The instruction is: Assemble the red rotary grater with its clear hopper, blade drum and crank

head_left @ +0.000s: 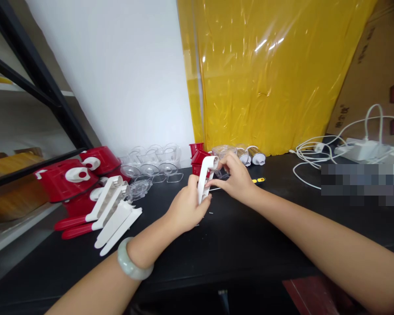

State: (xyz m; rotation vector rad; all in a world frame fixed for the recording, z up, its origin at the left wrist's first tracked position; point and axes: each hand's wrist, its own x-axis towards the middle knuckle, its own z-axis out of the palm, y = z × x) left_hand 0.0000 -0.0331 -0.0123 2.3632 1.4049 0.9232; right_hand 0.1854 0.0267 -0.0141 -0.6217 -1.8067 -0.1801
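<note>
My left hand [184,208] is closed around the lower end of a white plastic handle piece [202,180], which is held tilted up above the black table. At its upper end, my right hand [237,178] has thumb and fingers closed on the same piece; whether a small part sits between those fingertips is hidden. Just behind the piece stand red plastic parts [197,151], partly covered by it. A yellow-and-black tool handle [258,180] shows beyond my right wrist, and a thin metal shaft runs toward my right thumb.
Red housings [65,179], red-and-white handles [98,210] and white handle covers [118,227] lie at left. Clear plastic pieces [157,159] line the wall. Perforated metal drums [256,155] lie behind my right hand. White cables [307,151] are tangled at right on the black table [249,249].
</note>
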